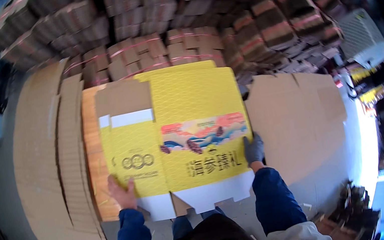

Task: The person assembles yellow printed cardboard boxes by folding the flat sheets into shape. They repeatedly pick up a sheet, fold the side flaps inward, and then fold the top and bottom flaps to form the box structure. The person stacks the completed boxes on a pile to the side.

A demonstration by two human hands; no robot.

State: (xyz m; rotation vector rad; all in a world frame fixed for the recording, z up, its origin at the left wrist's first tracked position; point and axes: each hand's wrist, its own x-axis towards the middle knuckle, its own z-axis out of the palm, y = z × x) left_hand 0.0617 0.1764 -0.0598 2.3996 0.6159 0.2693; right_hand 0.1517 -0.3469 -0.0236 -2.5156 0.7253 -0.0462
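Open left hand (123, 196) and right hand (254, 151), grip unclear, are touching yellow cardboard (194, 100), bundles (135, 53) rising beyond the worktop's (96, 159) far edge.

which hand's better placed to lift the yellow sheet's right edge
Likely the right hand: gloved, it is at that edge of the yellow sheet, while the left hand is by the opposite edge.

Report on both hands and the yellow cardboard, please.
Left hand at lower-left edge. Gloved right hand at right edge. Yellow cardboard printed side up. Brown cardboard on both sides.
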